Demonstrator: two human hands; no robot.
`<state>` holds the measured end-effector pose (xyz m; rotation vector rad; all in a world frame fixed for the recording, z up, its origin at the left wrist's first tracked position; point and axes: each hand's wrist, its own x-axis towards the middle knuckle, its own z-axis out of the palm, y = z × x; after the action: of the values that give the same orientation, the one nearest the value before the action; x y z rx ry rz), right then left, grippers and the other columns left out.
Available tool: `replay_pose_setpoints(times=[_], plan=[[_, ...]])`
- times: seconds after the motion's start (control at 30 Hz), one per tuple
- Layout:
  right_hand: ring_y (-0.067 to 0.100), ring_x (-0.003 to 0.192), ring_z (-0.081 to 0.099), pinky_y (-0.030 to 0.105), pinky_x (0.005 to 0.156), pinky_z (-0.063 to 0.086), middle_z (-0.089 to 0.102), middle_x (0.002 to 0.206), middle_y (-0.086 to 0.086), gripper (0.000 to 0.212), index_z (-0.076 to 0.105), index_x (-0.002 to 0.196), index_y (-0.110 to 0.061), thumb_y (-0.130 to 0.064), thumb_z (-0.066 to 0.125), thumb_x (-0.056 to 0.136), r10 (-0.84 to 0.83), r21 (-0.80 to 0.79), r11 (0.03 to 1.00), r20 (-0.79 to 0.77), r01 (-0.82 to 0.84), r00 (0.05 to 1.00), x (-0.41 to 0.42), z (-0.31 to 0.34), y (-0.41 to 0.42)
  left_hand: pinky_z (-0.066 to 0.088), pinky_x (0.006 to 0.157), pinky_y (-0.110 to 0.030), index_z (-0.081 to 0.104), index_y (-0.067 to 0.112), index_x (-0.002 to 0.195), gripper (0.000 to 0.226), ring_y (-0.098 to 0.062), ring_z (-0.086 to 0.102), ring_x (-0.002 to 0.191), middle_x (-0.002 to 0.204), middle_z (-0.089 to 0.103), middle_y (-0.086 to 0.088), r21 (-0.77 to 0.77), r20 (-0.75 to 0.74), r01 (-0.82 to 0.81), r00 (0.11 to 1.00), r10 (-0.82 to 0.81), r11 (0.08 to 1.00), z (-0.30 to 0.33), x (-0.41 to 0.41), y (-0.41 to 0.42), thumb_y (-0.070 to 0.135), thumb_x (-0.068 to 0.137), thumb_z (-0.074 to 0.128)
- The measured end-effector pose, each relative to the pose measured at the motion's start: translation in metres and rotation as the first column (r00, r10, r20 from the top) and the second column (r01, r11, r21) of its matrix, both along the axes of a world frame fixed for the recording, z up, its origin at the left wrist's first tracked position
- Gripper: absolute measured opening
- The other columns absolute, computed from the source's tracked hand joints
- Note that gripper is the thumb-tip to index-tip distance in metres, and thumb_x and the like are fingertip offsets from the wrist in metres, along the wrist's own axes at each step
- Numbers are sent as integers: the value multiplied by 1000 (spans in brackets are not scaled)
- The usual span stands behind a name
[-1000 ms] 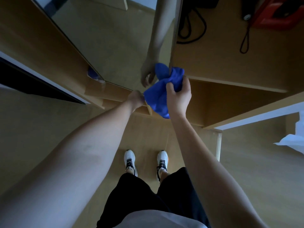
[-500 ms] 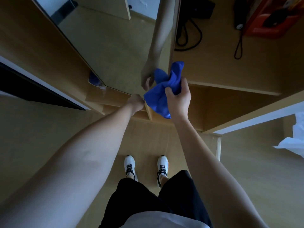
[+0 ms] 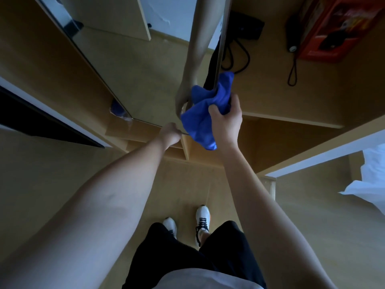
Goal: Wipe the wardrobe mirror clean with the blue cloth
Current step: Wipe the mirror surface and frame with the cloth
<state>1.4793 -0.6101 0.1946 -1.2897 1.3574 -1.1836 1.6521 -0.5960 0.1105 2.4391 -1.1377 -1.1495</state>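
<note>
The wardrobe mirror (image 3: 141, 76) is mounted on an open door and reflects the floor and my arm. My right hand (image 3: 226, 122) grips the bunched blue cloth (image 3: 205, 113) against the mirror's lower right corner; part of the cloth wraps past the mirror's right edge. My left hand (image 3: 170, 133) holds the bottom edge of the mirrored door, fingers curled under it and hidden.
Inside the wardrobe, a shelf (image 3: 291, 84) carries a black charger with cable (image 3: 244, 36), a red box (image 3: 337, 32) and a black corded object (image 3: 292, 49). A dark drawer gap (image 3: 41, 122) lies left. White bedding (image 3: 373, 184) is at right. My shoes (image 3: 202, 217) stand on the wooden floor.
My right hand has moved the cloth slightly upward along the mirror's right edge. My left hand stays at the door's bottom edge.
</note>
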Motion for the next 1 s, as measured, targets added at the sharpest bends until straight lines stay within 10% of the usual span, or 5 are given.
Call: replay_pose_setpoints(times=[0.23, 0.4, 0.6, 0.83, 1.0], plan=[[11, 80, 61, 28, 74, 48, 63, 89, -4, 17, 55, 102, -12, -10, 62, 87, 56, 189, 981, -98, -36, 994, 1, -14, -1, 42, 69, -33, 59, 0, 118, 28, -31, 59, 99, 114, 63, -16, -12, 1, 52, 999, -52, 999, 10, 0, 3, 10, 98, 43], [4, 71, 56, 22, 69, 50, 60, 82, -9, 17, 52, 93, -16, -8, 63, 83, -36, -15, 999, -60, 36, 998, 2, 37, -9, 33, 52, -30, 56, 3, 81, 19, -20, 49, 64, 81, 52, -10, 37, 53, 151, 987, -153, 988, 28, 2, 2, 4, 94, 42], [7, 70, 55, 27, 70, 49, 59, 81, -6, 12, 53, 94, -14, -11, 60, 84, -44, 42, 998, 15, 43, 999, 6, 24, 1, 39, 60, -31, 59, -5, 120, 32, -23, 55, 76, 96, 59, -15, 48, 83, 205, 974, -209, 977, 38, 13, 4, 6, 96, 41], [16, 87, 64, 32, 80, 54, 67, 92, -2, 19, 60, 100, -15, -9, 64, 83, -50, 120, 991, -54, 57, 997, 4, 44, 1, 30, 52, -29, 40, 13, 69, 27, -16, 39, 62, 72, 43, -4, -4, 98, 288, 953, -286, 958, 50, 15, 0, 7, 96, 41], [9, 77, 61, 24, 73, 53, 64, 84, -7, 15, 59, 93, -20, -10, 62, 83, -102, -46, 993, 56, 104, 993, 8, 71, 2, 35, 55, -31, 47, 8, 75, 19, -17, 45, 61, 73, 48, -6, 21, 116, 288, 951, -288, 957, 61, 12, -3, 8, 94, 44]])
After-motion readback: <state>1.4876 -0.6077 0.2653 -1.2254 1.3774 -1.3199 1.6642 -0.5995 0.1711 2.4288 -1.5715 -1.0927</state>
